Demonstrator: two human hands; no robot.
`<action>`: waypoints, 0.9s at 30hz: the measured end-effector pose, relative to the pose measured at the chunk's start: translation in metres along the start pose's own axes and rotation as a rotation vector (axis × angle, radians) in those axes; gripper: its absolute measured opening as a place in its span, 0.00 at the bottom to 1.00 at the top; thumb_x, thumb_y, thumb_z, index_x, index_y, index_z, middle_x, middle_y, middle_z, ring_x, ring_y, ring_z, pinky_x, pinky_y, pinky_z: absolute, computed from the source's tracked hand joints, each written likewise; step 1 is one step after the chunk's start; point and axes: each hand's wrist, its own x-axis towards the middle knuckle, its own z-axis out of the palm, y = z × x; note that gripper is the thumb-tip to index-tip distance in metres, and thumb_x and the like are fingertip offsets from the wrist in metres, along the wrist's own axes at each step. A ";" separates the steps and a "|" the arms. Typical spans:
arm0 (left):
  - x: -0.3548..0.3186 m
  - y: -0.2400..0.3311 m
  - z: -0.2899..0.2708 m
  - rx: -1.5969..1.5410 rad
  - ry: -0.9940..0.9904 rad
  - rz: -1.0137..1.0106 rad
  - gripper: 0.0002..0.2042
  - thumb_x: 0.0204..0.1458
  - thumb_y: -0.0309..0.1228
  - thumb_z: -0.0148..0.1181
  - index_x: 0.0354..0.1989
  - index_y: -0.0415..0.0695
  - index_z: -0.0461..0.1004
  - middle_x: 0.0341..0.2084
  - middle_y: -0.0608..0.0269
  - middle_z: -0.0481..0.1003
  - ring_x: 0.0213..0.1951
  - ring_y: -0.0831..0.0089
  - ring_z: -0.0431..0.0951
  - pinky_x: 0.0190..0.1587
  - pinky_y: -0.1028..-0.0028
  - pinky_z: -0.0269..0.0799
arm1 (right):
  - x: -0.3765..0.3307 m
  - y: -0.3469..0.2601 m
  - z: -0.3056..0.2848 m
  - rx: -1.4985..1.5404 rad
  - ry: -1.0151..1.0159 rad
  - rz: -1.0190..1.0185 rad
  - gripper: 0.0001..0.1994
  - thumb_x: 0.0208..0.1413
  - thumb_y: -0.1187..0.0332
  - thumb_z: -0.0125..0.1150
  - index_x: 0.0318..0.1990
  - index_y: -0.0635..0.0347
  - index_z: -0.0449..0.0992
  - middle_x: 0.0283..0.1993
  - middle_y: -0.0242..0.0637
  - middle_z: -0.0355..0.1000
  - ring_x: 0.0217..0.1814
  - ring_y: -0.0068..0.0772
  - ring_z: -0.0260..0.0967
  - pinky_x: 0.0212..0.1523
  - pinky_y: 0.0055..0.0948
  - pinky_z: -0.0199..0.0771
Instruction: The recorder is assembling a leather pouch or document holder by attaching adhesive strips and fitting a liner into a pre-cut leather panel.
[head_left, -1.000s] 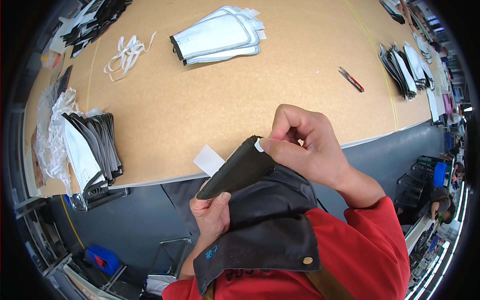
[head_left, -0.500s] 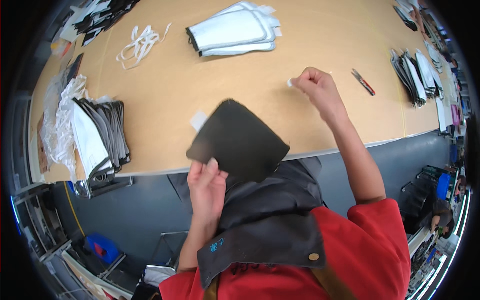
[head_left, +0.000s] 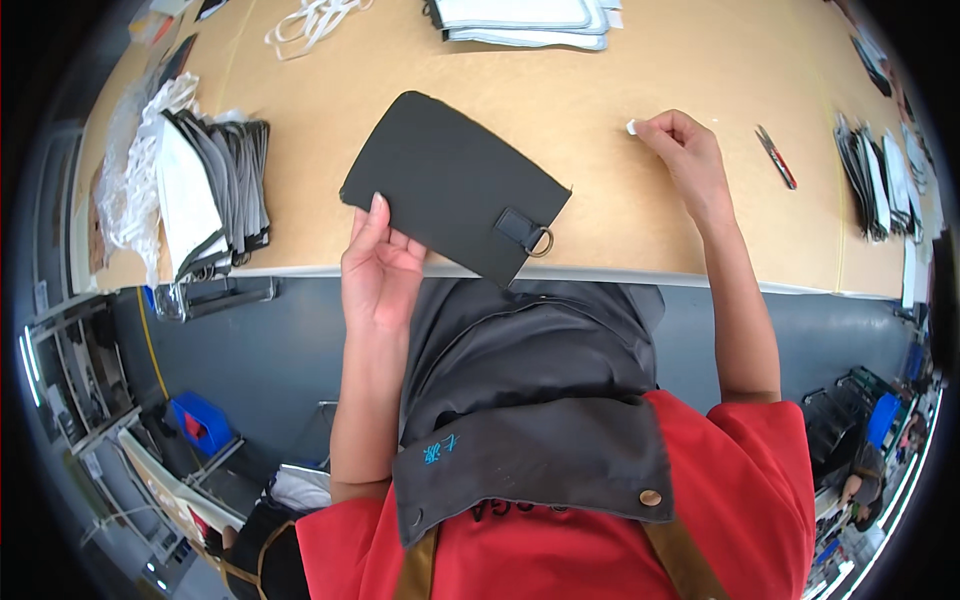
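Note:
My left hand (head_left: 382,262) grips a black fabric panel (head_left: 445,185) by its lower left edge, thumb on top and fingers beneath. The panel is tilted above the table's front edge. Near its lower right corner sits a small black tab with a metal D-ring (head_left: 541,241). Off to the right, my right hand (head_left: 685,150) is raised over the table, with thumb and forefinger pinched on a small white piece (head_left: 631,127). A pair of red-handled thread snips (head_left: 777,158) lies to the right of that hand.
On the brown table (head_left: 600,90), a stack of black and white panels (head_left: 215,190) stands at the left beside tangled white strips (head_left: 140,190). White tape (head_left: 312,25) and pale panels (head_left: 525,15) lie at the far side. More panels (head_left: 875,180) stand at the right.
The black panel has been raised and turned, bringing its tab and D-ring into view. My view has shifted, and the right hand still pinches the white piece.

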 end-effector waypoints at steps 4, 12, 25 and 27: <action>0.005 0.002 -0.009 -0.034 0.015 0.004 0.10 0.61 0.25 0.54 0.50 0.41 0.73 0.47 0.61 0.77 0.52 0.69 0.77 0.56 0.66 0.74 | -0.012 -0.004 0.001 0.037 -0.013 0.025 0.12 0.54 0.62 0.65 0.30 0.63 0.77 0.25 0.24 0.68 0.27 0.13 0.59 0.28 0.18 0.58; 0.007 0.016 -0.024 -0.023 -0.168 -0.034 0.12 0.62 0.28 0.53 0.53 0.44 0.72 0.48 0.62 0.77 0.51 0.70 0.77 0.55 0.66 0.73 | -0.010 0.005 -0.007 0.026 0.014 0.004 0.12 0.55 0.61 0.66 0.31 0.63 0.77 0.25 0.27 0.71 0.27 0.15 0.62 0.28 0.19 0.61; -0.001 0.012 -0.010 0.121 -0.133 0.082 0.15 0.62 0.28 0.53 0.57 0.43 0.68 0.51 0.61 0.75 0.51 0.69 0.77 0.54 0.66 0.73 | -0.072 -0.069 -0.034 0.391 -0.026 -0.350 0.06 0.58 0.67 0.62 0.37 0.60 0.76 0.34 0.32 0.73 0.32 0.19 0.65 0.30 0.21 0.66; -0.010 0.012 -0.001 0.205 -0.179 0.157 0.15 0.62 0.26 0.51 0.57 0.41 0.68 0.52 0.60 0.75 0.52 0.68 0.77 0.55 0.65 0.74 | -0.102 -0.101 -0.042 0.626 -0.191 -0.665 0.04 0.59 0.70 0.59 0.38 0.59 0.75 0.36 0.35 0.72 0.34 0.22 0.66 0.33 0.21 0.68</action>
